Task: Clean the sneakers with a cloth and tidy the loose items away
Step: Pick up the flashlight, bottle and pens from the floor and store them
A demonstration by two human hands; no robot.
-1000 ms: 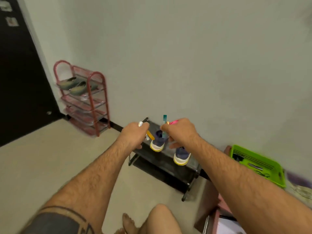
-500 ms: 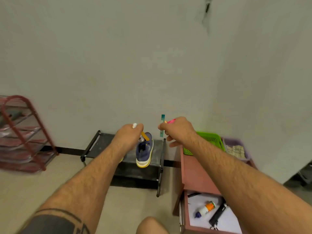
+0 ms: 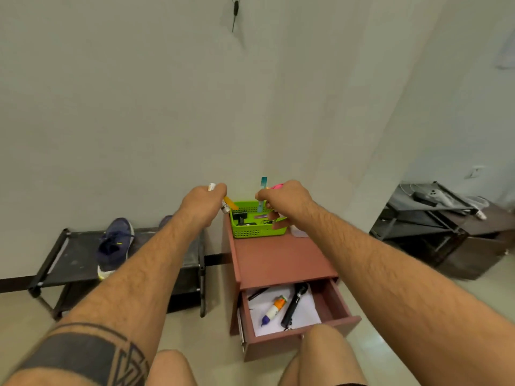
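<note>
Left hand [image 3: 204,203] grips a white marker [image 3: 211,187] and orange stick [image 3: 231,203]; right hand [image 3: 284,200] grips teal [image 3: 262,193] and pink markers [image 3: 277,186] above the green basket [image 3: 257,232] on the counter [image 3: 278,260]. One sneaker [image 3: 114,246] rests on the black rack [image 3: 72,257].

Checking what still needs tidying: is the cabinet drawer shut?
No, the drawer is pulled open, showing a glue bottle and black flashlight inside.

No legible text, brand, number or sign was found. The white, orange and blue tube [image 3: 273,310] in the open reddish-brown drawer [image 3: 341,302] bore markings too small to read. The small items in the lime-green plastic basket [image 3: 256,232] showed no readable print.
</note>
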